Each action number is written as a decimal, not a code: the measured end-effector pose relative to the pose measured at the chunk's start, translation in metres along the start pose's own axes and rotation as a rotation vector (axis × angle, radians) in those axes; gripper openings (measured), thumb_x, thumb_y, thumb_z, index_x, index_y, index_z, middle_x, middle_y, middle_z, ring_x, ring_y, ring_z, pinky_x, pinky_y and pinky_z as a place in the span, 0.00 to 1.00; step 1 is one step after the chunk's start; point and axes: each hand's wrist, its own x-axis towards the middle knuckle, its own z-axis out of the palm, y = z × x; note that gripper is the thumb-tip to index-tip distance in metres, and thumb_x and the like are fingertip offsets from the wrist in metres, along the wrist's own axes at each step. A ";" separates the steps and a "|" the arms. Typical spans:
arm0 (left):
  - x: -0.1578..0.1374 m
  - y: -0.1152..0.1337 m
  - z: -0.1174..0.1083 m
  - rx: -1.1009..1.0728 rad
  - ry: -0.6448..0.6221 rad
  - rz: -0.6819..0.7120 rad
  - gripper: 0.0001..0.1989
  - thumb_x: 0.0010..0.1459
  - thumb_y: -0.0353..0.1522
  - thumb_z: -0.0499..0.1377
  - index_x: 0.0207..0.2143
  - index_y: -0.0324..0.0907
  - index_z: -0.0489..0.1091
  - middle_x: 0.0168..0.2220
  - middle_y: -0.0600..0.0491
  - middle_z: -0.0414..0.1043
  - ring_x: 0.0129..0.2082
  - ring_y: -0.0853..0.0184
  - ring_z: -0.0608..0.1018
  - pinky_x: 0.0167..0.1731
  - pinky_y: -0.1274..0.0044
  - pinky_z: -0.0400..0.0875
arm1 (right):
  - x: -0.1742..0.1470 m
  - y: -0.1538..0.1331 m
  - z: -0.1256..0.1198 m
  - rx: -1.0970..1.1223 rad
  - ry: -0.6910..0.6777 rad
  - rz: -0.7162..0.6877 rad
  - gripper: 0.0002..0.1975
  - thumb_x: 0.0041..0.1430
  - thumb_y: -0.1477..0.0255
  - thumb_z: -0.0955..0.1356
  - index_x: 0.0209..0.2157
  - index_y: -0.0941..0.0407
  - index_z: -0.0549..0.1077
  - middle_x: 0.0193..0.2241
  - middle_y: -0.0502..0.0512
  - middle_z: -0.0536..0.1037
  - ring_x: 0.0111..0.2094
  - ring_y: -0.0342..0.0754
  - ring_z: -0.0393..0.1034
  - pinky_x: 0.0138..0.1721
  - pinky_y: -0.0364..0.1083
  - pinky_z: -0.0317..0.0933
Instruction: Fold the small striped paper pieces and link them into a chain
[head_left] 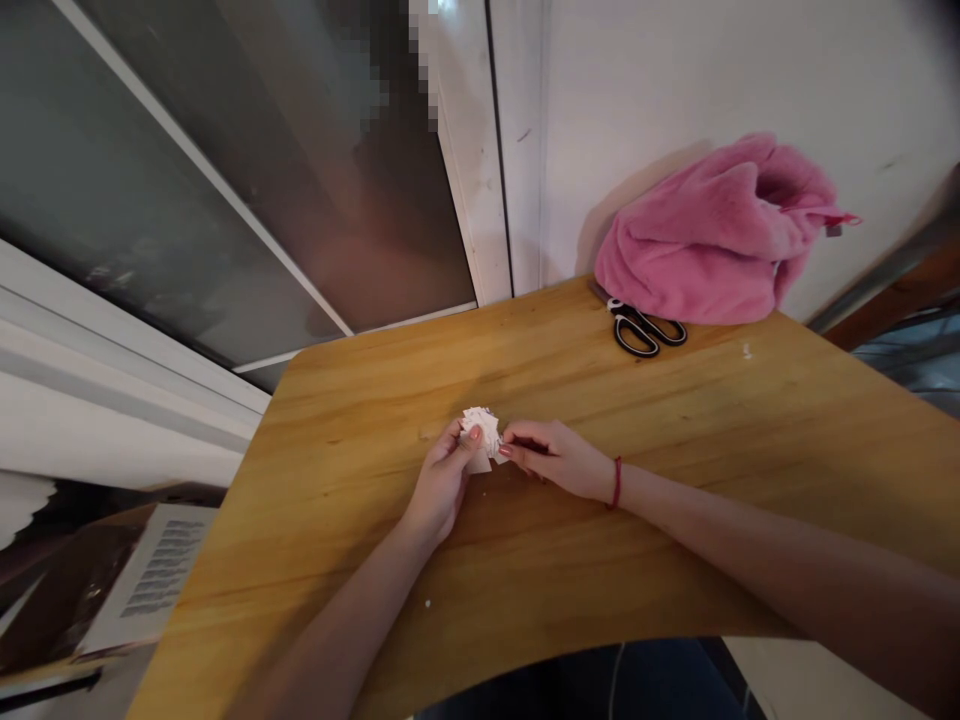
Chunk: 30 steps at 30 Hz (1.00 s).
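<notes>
A small fanned bunch of white paper pieces (480, 458) is held just above the wooden table. My left hand (444, 478) is closed on it, with the thumb pressed across the front of the paper. At the bunch's right edge, the thumb and forefinger of my right hand (559, 458) are pinched together on the paper; the other fingers curl beneath and are partly hidden. A red cord bracelet (617, 482) circles the right wrist.
The wooden table (360, 400) has tiny white scraps on it. Black-handled scissors (637, 328) lie at the back right, blades partly under a pink plush bundle (720, 235) against the wall. A cardboard box (142, 580) stands beyond the left edge. Framed dark glass panels (247, 200) rise behind.
</notes>
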 end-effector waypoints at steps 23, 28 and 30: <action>0.004 0.006 -0.004 -0.056 0.204 0.108 0.12 0.46 0.32 0.64 0.35 0.43 0.67 0.33 0.58 0.69 0.29 0.77 0.71 0.30 0.83 0.64 | -0.001 0.001 0.005 -0.427 0.019 -0.054 0.17 0.55 0.58 0.64 0.38 0.57 0.67 0.29 0.51 0.69 0.29 0.41 0.61 0.31 0.42 0.54; 0.009 0.009 -0.013 -0.060 0.287 0.148 0.10 0.46 0.32 0.64 0.33 0.43 0.67 0.31 0.59 0.69 0.28 0.77 0.71 0.29 0.82 0.63 | -0.005 0.004 0.010 -0.674 -0.031 -0.171 0.19 0.49 0.60 0.69 0.40 0.56 0.70 0.39 0.56 0.66 0.41 0.49 0.61 0.43 0.49 0.51; 0.009 0.008 -0.014 -0.062 0.303 0.147 0.10 0.46 0.31 0.63 0.33 0.43 0.68 0.32 0.59 0.70 0.29 0.76 0.71 0.30 0.82 0.63 | -0.005 0.003 0.009 -0.626 -0.054 -0.138 0.15 0.50 0.61 0.68 0.38 0.55 0.71 0.38 0.55 0.66 0.41 0.48 0.61 0.44 0.49 0.50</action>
